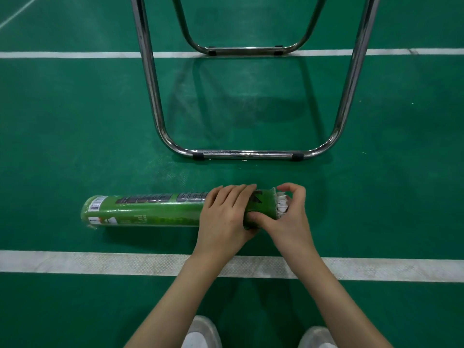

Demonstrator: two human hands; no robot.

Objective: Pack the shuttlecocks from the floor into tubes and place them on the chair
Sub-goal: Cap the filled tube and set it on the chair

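- Green tube (160,209) lies sideways on the floor, gripped near its open end by the left hand (224,217).
- Right hand (288,217) pinches white shuttlecock feathers (282,205) at that end.
- Chair legs (247,154) beyond.

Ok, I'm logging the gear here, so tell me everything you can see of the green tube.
The tube is a long green cylinder, glossy as if wrapped in plastic, with dark lettering and a barcode label near its left end. It lies on its side on the green floor, before the chair legs. The left hand grips its right part; the right hand is at the open end, where white feathers show.
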